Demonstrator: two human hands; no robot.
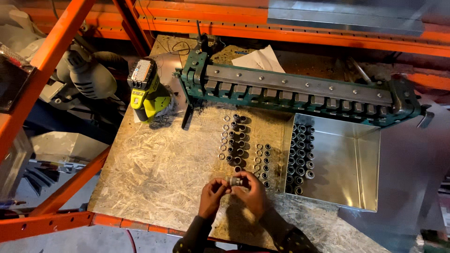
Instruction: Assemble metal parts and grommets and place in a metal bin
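Counter: chipboard counter (154,168) filled mid-frame, ringed by orange shelf beams (56,47).
Hands: left hand (212,192) and right hand (253,189) met at lower centre, both closed on one small metal fitting (236,181).
Rows: loose fittings (234,140) stood just above the hands; more lined the metal tray (347,164) at right.
Risk: a slip would probably drop the fitting into the rows and topple them.
Beyond: green bending machine (300,93), yellow drill (145,89).

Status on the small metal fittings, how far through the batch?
Looks done: three rows of fittings standing in the metal tray. In hand: one fitting held between the left hand and right hand. Left: rings and fittings in rows on the board, plus a smaller group beside them.
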